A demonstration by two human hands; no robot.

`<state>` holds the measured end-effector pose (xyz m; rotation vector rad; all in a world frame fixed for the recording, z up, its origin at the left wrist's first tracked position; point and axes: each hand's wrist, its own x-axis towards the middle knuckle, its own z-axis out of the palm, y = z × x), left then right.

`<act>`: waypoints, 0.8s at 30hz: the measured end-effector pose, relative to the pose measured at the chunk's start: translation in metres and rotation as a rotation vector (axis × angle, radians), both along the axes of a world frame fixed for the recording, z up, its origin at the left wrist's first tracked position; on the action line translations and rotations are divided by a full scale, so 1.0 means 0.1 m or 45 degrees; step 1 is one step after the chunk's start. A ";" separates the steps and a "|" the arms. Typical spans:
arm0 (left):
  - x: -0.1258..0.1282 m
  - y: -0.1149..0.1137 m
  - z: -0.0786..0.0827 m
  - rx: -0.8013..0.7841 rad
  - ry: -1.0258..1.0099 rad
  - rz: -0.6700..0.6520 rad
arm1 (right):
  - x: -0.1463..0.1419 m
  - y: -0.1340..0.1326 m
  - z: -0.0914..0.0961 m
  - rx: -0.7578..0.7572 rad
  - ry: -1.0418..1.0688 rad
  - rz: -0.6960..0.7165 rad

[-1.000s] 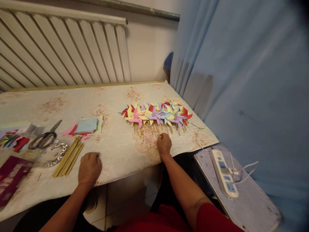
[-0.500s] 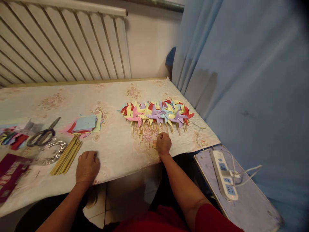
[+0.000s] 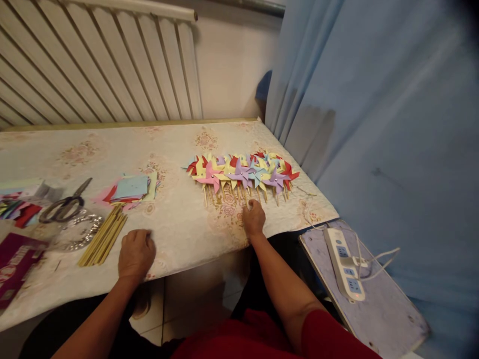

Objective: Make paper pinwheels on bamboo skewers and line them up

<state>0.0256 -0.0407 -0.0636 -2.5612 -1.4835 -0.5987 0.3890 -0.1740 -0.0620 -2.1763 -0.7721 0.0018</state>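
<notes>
A row of several coloured paper pinwheels (image 3: pixel 241 173) on wooden sticks lies on the right part of the table (image 3: pixel 179 149). My right hand (image 3: pixel 254 218) rests closed just in front of them, its fingertips touching the stick ends; whether it pinches one I cannot make out. My left hand (image 3: pixel 136 252) lies curled near the table's front edge, knuckles up, beside a bundle of plain wooden sticks (image 3: pixel 104 239).
A stack of coloured paper squares (image 3: pixel 130 190), scissors (image 3: pixel 62 205), a silvery chain-like coil (image 3: pixel 80 232), paper scraps (image 3: pixel 17 209) and a dark red packet (image 3: pixel 15 262) lie at the left. A power strip (image 3: pixel 345 269) sits on a board at the right. Blue curtain right, radiator behind.
Both hands stay almost where they were. The view has shifted slightly; my right hand has edged a little closer to the pinwheel sticks.
</notes>
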 end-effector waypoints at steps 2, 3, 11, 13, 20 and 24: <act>0.01 -0.01 0.01 0.009 0.000 -0.002 | 0.01 0.00 0.01 0.008 0.028 0.021; 0.01 -0.01 0.01 0.012 0.000 -0.002 | 0.02 0.01 0.02 0.015 0.047 0.028; 0.00 -0.01 0.01 0.056 0.021 -0.032 | 0.07 0.02 0.10 -0.026 0.111 0.076; -0.01 0.00 0.01 0.054 0.017 -0.034 | 0.09 0.02 0.11 -0.057 0.101 0.090; -0.01 0.01 -0.01 0.053 0.003 -0.032 | 0.10 0.03 0.12 -0.142 0.054 0.110; -0.02 0.02 -0.03 0.050 -0.017 -0.030 | 0.09 0.04 0.14 -0.172 0.055 0.102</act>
